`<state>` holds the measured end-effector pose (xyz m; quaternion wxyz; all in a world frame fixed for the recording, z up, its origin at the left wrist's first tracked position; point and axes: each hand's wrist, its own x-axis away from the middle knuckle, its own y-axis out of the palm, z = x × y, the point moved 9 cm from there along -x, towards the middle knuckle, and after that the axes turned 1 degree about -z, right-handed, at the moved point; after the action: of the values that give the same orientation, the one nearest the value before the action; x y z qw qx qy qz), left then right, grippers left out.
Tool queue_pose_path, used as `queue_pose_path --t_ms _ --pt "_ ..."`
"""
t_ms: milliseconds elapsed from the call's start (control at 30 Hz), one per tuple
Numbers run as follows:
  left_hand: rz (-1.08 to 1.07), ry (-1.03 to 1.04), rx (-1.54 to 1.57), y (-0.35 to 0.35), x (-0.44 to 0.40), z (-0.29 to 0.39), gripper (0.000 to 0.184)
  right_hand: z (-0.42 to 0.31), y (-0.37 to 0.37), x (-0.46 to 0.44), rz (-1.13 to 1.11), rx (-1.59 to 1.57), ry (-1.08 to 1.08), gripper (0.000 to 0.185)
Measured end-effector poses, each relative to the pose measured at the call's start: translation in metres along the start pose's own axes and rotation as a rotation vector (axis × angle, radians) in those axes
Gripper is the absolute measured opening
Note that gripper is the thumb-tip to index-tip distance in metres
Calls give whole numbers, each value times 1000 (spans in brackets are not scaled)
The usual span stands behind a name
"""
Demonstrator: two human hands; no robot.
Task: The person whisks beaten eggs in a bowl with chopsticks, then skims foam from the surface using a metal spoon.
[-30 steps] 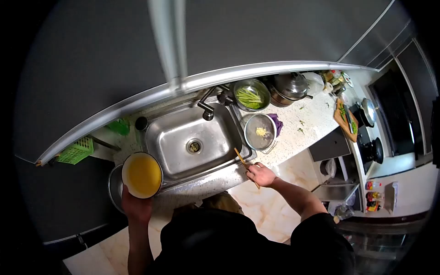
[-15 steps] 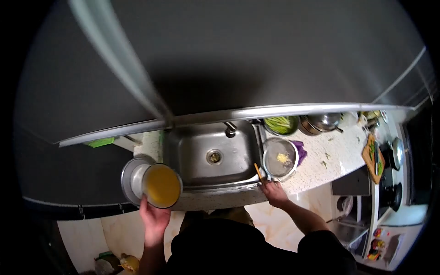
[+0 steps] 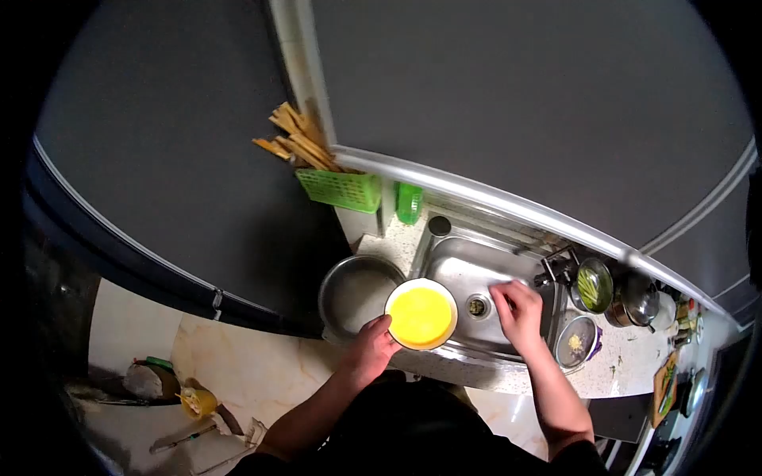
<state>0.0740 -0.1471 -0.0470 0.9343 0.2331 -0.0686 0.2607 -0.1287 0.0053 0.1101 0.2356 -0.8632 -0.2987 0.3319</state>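
Observation:
My left hand (image 3: pixel 375 346) grips the rim of a bowl of yellow liquid (image 3: pixel 421 314), held level in front of the sink's left end. Behind it, a large metal pot (image 3: pixel 337 295) sits at the counter's left end. My right hand (image 3: pixel 519 316) is over the steel sink (image 3: pixel 484 270), near the drain, fingers curled together; whatever they hold is hidden. Right of the sink stands a strainer bowl (image 3: pixel 577 341) with a small pale yellow heap in it.
A green basket (image 3: pixel 340 190) of wooden sticks (image 3: pixel 302 144) hangs at the upper left, beside a green bottle (image 3: pixel 409 203). A bowl of green stalks (image 3: pixel 592 285), a lidded pot (image 3: pixel 633 305) and a cutting board (image 3: pixel 663 390) are on the right. Cabinets (image 3: pixel 508 119) overhang the counter.
The view has swung left, bringing the basket of sticks into sight. My right hand has moved from the sink's front right edge to over the sink. The stick it held no longer shows.

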Motion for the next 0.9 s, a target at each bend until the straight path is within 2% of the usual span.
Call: queue_pose_path --t_ms 33,67,167,233,300,367,433,533,633,667,800,900 --pt "25 -155 573 -15 2 -10 45 -30 22 -24 -33 -7 -22 4" --pt "34 -145 530 -31 4 -4 39 -51 47 -45 -70 -29 -72 8" --pt "20 -122 511 -68 16 28 36 -102 124 -95 -187 -42 -220 16" --pt "-6 -114 502 -94 20 35 33 -124 171 -124 -198 -77 -213 18" --pt "36 -123 486 -120 24 37 32 -151 208 -145 -105 -78 -442 24" --pt "14 -120 502 -138 25 36 31 -172 236 -164 -16 -26 -501 27" --pt "69 -177 502 -155 25 29 29 -185 248 -176 70 24 -563 30" --pt "62 -178 529 -166 25 37 28 -173 267 -204 51 223 -313 35" --pt "51 -179 560 -178 21 30 27 -167 266 -221 132 205 -269 34" --pt "56 -177 582 -179 20 32 27 -177 260 -223 188 240 -388 30" --pt "44 -195 544 -180 18 38 26 -168 260 -234 204 220 -364 27" --pt "35 -202 560 -179 15 40 27 -178 254 -233 223 242 -428 27"
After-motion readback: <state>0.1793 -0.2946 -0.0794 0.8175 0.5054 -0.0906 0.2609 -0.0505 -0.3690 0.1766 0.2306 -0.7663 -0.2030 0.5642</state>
